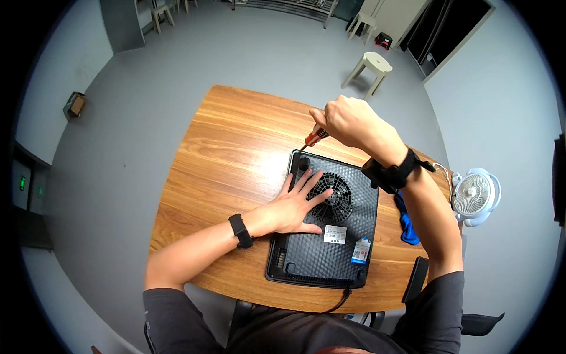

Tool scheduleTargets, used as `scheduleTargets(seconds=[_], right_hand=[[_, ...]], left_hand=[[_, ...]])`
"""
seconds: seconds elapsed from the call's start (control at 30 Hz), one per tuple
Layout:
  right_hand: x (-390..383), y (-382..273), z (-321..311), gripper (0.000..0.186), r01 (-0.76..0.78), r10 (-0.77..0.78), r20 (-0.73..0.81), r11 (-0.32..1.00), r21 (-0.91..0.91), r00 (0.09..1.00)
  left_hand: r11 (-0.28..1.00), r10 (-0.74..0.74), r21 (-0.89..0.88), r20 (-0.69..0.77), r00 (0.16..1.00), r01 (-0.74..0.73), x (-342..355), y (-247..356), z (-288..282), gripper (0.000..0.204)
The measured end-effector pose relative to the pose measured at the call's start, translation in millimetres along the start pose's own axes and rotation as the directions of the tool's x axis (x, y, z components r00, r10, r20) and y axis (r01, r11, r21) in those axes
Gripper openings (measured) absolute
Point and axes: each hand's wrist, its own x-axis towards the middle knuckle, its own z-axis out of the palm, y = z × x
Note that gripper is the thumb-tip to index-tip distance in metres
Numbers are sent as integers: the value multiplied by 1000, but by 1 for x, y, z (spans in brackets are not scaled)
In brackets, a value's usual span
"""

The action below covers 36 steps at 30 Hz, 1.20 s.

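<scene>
A black laptop cooling pad (303,251) lies with its underside up on the wooden table, its round fan grille (339,197) showing. Spread flat across its left part, my left hand (289,209) rests with fingers apart, the fingertips reaching the grille. My right hand (352,121) is closed around a screwdriver (314,138) with a red and black handle. The screwdriver slants down, its tip at the pad's far left corner; whether it sits in a screw is too small to tell. A white label (335,234) and a blue-and-white sticker (360,251) are on the pad.
Right of the pad are a blue cloth (407,221), a black phone-like slab (416,279) and a small white-and-blue fan (473,193). A black cable (342,302) runs off the near table edge. Beyond the wooden table (212,159) stands a cream stool (372,64).
</scene>
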Motion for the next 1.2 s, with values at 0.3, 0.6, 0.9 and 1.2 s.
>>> scheduleTargets(seconds=[0.3,0.6,0.9,1.2], right_hand=[[-13,3,-2,35,158,-145,-70,958,240,987],[-5,-2,18,37,148,-140,-114,987,59,983],[-1,-17,-24,53,-156,56,342,950,271,938],[3,-12,5,51,-108,117,-33,975,195,993]], left_hand=[[999,-3,32,12,1000,3,1,1,-4,101],[1000,0,30,10,1000,0,2,1,-2,100],[999,-23,38,43,999,21,0,7,-11,99],[997,-23,70,44,999,20,2,3,-7,100]])
